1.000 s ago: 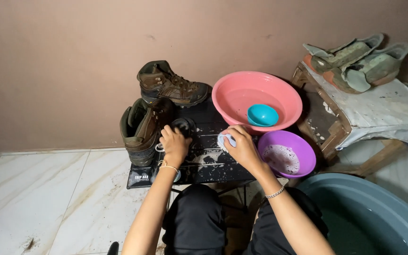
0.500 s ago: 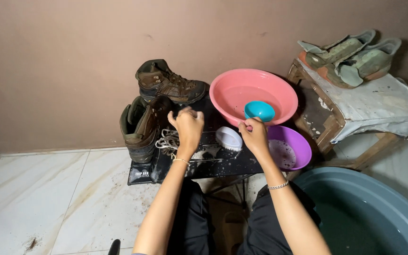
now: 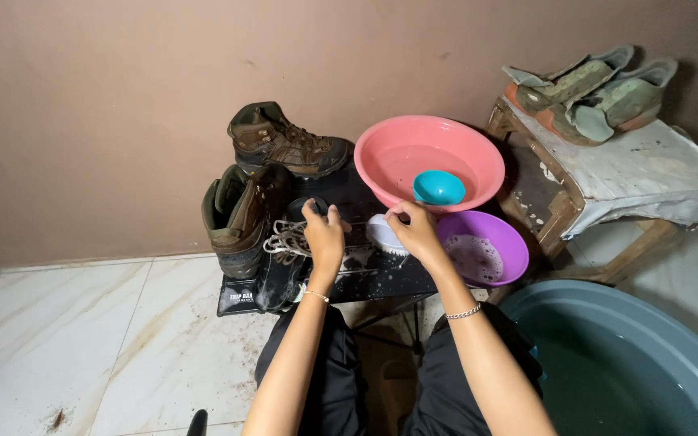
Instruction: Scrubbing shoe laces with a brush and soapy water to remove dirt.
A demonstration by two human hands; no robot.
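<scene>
on black mat [image 3: 381,274], left hand [image 3: 323,234] gripping insole [image 3: 284,270], right hand [image 3: 415,230] on brush [image 3: 383,234]

Two brown boots [image 3: 264,173] stand by a pink basin [image 3: 478,157] that holds a small teal bowl [image 3: 439,187]; beside it sits a purple bowl [image 3: 501,242] flecked with white foam. The laces [image 3: 287,239] are white, the tabletop [image 3: 385,270] is black with white splashes, and the floor [image 3: 66,339] is cream marble with brown veins.

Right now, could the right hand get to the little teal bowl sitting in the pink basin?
Probably yes. The right hand rests on the white brush just below the pink basin, and nothing stands between it and the teal bowl.
</scene>
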